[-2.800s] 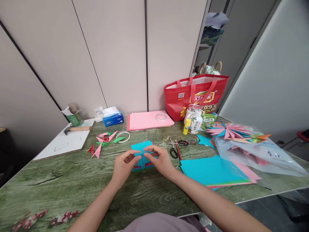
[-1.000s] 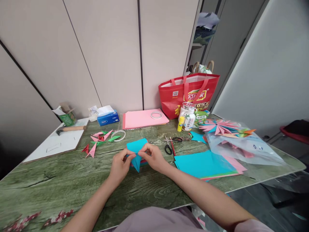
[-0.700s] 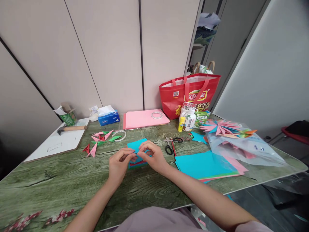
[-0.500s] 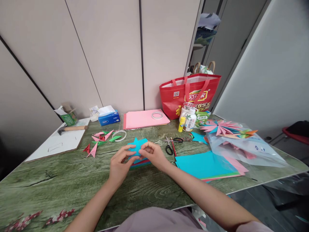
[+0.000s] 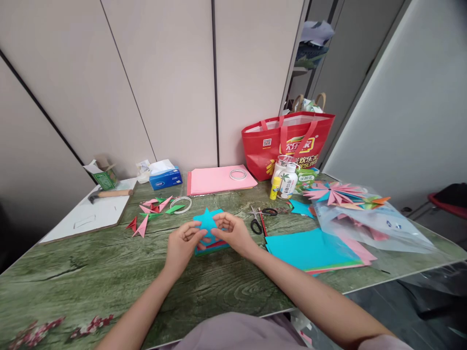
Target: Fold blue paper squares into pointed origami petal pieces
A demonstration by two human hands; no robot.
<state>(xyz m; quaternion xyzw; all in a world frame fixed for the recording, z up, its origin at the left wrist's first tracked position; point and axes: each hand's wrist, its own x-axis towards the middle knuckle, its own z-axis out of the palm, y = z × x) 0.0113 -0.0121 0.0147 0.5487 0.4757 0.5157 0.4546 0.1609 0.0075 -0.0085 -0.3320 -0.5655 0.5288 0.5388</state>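
In the head view, the person is working with both hands over a green desk (image 5: 127,272), and a folded blue star (image 5: 207,220) is staying between them. The main change is in how this piece is facing. One second ago, a long blue point was hanging down toward the body; then the fingers were covering most of the piece, and now one point is standing up on the far side, with a broader star outline showing. For the work, I am judging that this is meaning a turning of the piece, so that another side is facing the person; whether any fold is also changing, I cannot tell, because the fingers are hiding the lower part.

The left hand (image 5: 182,247) is pinching the left edge of the star, and its grip is closing on the paper with thumb and fingertips. The right hand (image 5: 235,236) is gripping the right edge in a similar way, its thumb lying across the front. The star is being held just above a stack of square papers (image 5: 213,249), whose coloured edges are showing below the fingers; whether they are touching, I cannot say.

To the right of the hands, the scissors (image 5: 257,226) are lying open beside a red pencil (image 5: 262,223), and large blue sheets (image 5: 310,248) are resting nearer the person. To the left, small folded pieces (image 5: 141,226) are lying near a tape roll (image 5: 190,206).
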